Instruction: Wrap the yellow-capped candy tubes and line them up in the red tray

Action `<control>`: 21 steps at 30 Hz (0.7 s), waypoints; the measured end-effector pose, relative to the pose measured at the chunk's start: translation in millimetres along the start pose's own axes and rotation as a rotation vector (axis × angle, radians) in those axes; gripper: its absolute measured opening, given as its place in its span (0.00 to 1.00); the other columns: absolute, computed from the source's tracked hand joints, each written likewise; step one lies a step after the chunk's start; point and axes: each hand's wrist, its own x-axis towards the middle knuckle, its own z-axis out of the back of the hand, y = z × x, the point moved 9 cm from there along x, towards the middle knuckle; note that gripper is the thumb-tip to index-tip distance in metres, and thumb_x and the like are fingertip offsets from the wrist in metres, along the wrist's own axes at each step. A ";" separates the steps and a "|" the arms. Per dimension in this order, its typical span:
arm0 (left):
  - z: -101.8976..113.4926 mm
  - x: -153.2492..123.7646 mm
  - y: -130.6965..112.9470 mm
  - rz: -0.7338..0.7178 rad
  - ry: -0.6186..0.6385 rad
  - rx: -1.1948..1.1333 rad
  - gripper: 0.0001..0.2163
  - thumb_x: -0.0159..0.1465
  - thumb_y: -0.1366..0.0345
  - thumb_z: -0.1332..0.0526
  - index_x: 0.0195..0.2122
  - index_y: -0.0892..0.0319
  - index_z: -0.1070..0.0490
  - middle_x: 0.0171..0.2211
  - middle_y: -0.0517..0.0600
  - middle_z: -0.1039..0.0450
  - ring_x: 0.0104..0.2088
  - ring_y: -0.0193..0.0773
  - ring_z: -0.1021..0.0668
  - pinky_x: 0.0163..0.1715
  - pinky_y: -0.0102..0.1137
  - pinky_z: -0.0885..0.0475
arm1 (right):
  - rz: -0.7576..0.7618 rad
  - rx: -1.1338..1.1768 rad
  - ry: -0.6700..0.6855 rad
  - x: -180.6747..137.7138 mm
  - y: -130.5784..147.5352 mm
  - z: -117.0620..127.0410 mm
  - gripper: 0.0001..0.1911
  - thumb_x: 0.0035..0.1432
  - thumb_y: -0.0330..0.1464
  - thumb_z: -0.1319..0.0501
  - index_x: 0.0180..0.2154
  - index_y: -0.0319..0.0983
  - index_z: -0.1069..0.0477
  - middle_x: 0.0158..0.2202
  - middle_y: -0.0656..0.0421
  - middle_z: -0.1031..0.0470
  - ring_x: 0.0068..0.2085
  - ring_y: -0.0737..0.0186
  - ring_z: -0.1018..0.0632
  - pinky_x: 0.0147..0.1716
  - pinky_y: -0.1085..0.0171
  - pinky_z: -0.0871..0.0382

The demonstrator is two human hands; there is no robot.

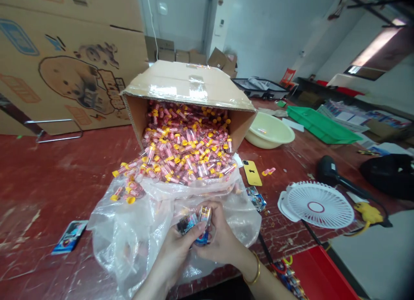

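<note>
My left hand (pixel 176 250) and my right hand (pixel 221 241) meet at the near edge of the red table (pixel 48 175), over a crumpled clear plastic bag (pixel 129 231). Together they pinch a small clear tube with a yellow cap (pixel 205 214) and a small dark printed card (pixel 187 223). Just beyond them a cardboard box (pixel 186 85) lies on its side. Several pink tubes with yellow caps (pixel 184 149) spill out of it onto the bag.
On the table lie a yellow phone (pixel 252 172), a white fan (pixel 318 205), a cream basin (pixel 268 129), a green tray (pixel 320 125), a black dryer (pixel 333 174) and printed cards (pixel 69 236). A large printed carton (pixel 64 62) stands at the back left.
</note>
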 end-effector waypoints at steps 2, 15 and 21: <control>1.3 1.0 0.4 -0.001 -0.009 0.015 0.16 0.49 0.62 0.30 0.37 0.64 0.22 0.27 0.53 0.19 0.29 0.43 0.20 0.33 0.31 0.29 | 0.014 -0.030 -0.022 -0.1 1.0 1.5 0.35 0.39 0.21 0.36 0.48 0.44 0.48 0.44 0.58 0.39 0.44 0.61 0.30 0.41 0.63 0.32; -4.9 -0.1 19.6 0.038 -0.006 0.109 0.22 0.40 0.57 0.26 0.36 0.62 0.22 0.31 0.55 0.20 0.33 0.47 0.20 0.33 0.36 0.25 | -0.184 0.577 -0.238 -18.1 -23.5 26.5 0.19 0.46 0.37 0.31 0.36 0.43 0.39 0.34 0.61 0.26 0.35 0.63 0.25 0.36 0.63 0.30; -23.3 -3.3 35.1 0.158 -0.040 0.102 0.21 0.42 0.60 0.27 0.38 0.57 0.23 0.38 0.51 0.19 0.45 0.52 0.22 0.37 0.37 0.23 | -0.278 0.539 -0.746 -124.4 -61.2 139.1 0.27 0.38 0.41 0.27 0.37 0.43 0.39 0.33 0.59 0.22 0.34 0.60 0.21 0.34 0.61 0.27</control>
